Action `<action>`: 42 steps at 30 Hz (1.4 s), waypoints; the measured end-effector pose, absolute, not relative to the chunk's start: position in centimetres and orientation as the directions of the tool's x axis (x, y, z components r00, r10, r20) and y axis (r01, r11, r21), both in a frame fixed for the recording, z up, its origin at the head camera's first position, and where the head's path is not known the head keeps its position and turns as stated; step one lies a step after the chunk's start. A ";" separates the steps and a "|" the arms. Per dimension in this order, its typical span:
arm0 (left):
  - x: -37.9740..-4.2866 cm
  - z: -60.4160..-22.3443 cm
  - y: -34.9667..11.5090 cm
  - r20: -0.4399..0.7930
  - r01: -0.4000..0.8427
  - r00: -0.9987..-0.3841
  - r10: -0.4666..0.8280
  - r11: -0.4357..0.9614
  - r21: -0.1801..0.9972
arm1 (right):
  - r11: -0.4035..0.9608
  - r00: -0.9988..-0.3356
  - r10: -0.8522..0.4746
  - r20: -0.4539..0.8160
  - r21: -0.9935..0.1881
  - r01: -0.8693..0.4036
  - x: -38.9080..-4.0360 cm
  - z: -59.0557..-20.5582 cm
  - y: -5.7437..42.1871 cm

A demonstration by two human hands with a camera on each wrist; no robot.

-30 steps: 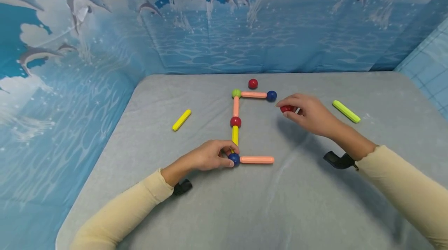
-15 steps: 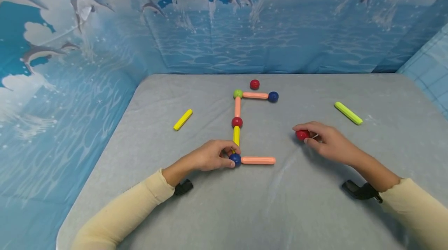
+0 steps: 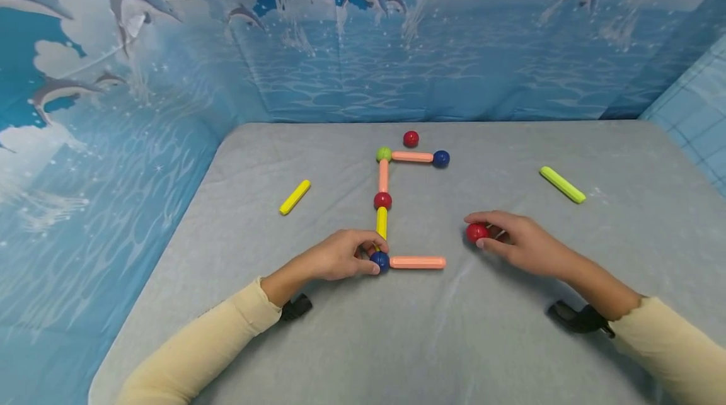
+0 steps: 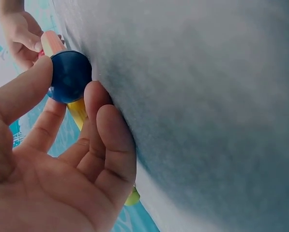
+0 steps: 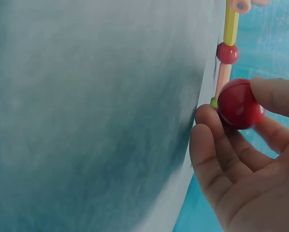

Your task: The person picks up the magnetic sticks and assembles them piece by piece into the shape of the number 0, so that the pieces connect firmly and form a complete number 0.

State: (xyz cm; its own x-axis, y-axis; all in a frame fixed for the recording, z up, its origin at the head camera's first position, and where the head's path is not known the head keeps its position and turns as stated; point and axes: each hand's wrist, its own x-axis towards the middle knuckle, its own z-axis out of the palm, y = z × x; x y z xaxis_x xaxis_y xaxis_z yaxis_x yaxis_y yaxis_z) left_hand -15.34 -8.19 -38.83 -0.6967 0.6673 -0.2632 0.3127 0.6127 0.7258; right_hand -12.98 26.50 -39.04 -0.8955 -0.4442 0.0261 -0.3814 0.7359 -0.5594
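My left hand (image 3: 343, 255) pinches a blue ball (image 4: 70, 76) at the near corner of a chain of rods and balls. From that ball a yellow rod (image 3: 382, 222) runs away from me to a red ball (image 3: 382, 201), and a salmon rod (image 3: 417, 262) points right with its far end bare. Beyond the red ball, another salmon rod (image 3: 384, 176) leads to a green ball (image 3: 384, 154), then a rod (image 3: 412, 157) ends at a second blue ball (image 3: 440, 159). My right hand (image 3: 524, 244) holds a loose red ball (image 5: 241, 104) between thumb and fingers, right of the bare rod end.
A spare red ball (image 3: 411, 138) lies behind the chain. One yellow rod (image 3: 295, 197) lies to the left and a yellow-green rod (image 3: 562, 184) to the right on the grey table (image 3: 317, 354). A dolphin-print curtain (image 3: 363, 77) hangs behind.
My right hand has come toward me with the red ball, from near the far blue ball, then slightly left toward the bare rod end. The left hand keeps its place.
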 end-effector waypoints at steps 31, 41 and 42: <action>-15.3 -38.6 -8.0 -0.254 0.331 -0.722 0.644 0.644 0.689 | 0.658 -0.822 -0.561 -0.097 -0.654 -0.373 -12.1 -39.1 23.9; -15.1 -38.5 -7.9 -0.250 0.346 -0.729 0.637 0.658 0.669 | 0.628 -0.797 -0.598 -0.090 -0.669 -0.396 -12.0 -39.3 24.2; -15.1 -38.4 -7.9 -0.247 0.351 -0.731 0.636 0.660 0.664 | 0.630 -0.797 -0.597 -0.092 -0.669 -0.395 -12.0 -39.3 24.1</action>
